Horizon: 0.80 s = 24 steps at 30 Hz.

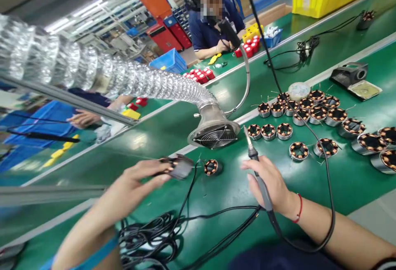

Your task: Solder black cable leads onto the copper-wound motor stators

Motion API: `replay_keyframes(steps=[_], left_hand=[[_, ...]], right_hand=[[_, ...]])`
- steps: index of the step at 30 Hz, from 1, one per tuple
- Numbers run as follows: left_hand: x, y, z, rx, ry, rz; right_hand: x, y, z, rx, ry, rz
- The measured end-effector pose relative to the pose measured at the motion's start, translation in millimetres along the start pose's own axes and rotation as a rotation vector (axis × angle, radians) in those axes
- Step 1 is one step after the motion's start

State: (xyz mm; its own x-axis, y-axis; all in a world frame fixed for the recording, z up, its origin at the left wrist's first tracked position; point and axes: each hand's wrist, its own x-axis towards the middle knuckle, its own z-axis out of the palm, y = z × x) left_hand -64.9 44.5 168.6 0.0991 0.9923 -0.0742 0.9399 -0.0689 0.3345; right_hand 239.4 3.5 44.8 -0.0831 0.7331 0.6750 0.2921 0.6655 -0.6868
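My left hand (144, 179) grips a metal motor stator (182, 167) between thumb and fingers, slightly blurred, above the green bench. Just right of it, another stator (211, 167) lies on its side with thin wires at its left and a black cable running down from them. In my right hand (268, 181) is a soldering iron (261, 187), its metal tip pointing up and left toward the fume extractor hood (213, 127). Copper-wound stators (299, 151) stand in rows on the bench to the right of the iron.
Coiled black cables (151, 235) lie at the lower left. A soldering stand (349, 76) and a round pale container (298, 90) are at the back right. A silver duct (136, 76) crosses above the bench. A person (213, 22) works opposite, near red parts; another person's hands show at left.
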Motion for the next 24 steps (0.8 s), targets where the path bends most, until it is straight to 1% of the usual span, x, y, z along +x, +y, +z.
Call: replay_keyframes(steps=[1,3,5,6,8,10,12,13,15,16,18,19,20,21,22,23,24], left_hand=[[-7,15,10.9,-0.067,-0.05,0.072],[-12,49,38.7,-0.106,-0.196,0.162],[-5,81,70.9,-0.078,-0.305,0.245],[1,94,87.4,-0.053,-0.327,0.291],[14,116,118.9,0.016,-0.274,0.377],[25,129,144.6,0.075,-0.149,0.488],[30,133,160.1,0.122,-0.039,0.585],[31,131,163.0,0.13,0.015,0.613],[31,119,159.4,0.106,0.136,0.612],[31,107,153.8,0.076,0.208,0.573],[29,75,139.2,-0.004,0.352,0.41],[29,55,132.1,-0.05,0.416,0.293],[28,34,126.2,-0.103,0.455,0.158],[28,13,122.2,-0.167,0.477,0.019],[29,-7,120.2,-0.248,0.463,-0.116],[30,-25,120.3,-0.324,0.39,-0.215],[30,-40,122.0,-0.367,0.319,-0.249]], right_hand=[[1,-1,-2,0.0,0.009,-0.006],[2,2,-6,-0.015,0.039,-0.021],[3,8,-9,-0.05,0.084,-0.024],[2,13,-10,-0.068,0.109,-0.012],[0,24,-10,-0.102,0.16,0.014],[-2,33,-10,-0.12,0.192,0.035],[-4,39,-10,-0.135,0.195,0.039],[-4,40,-10,-0.146,0.193,0.032],[-5,40,-10,-0.168,0.187,0.008],[-5,39,-9,-0.175,0.182,-0.004],[-5,36,-10,-0.17,0.159,-0.011],[-6,34,-10,-0.167,0.142,-0.013],[-6,33,-10,-0.164,0.126,-0.015],[-6,32,-10,-0.161,0.113,-0.017],[-7,31,-10,-0.156,0.1,-0.018],[-7,31,-10,-0.149,0.091,-0.016],[-8,32,-9,-0.144,0.085,-0.012]])
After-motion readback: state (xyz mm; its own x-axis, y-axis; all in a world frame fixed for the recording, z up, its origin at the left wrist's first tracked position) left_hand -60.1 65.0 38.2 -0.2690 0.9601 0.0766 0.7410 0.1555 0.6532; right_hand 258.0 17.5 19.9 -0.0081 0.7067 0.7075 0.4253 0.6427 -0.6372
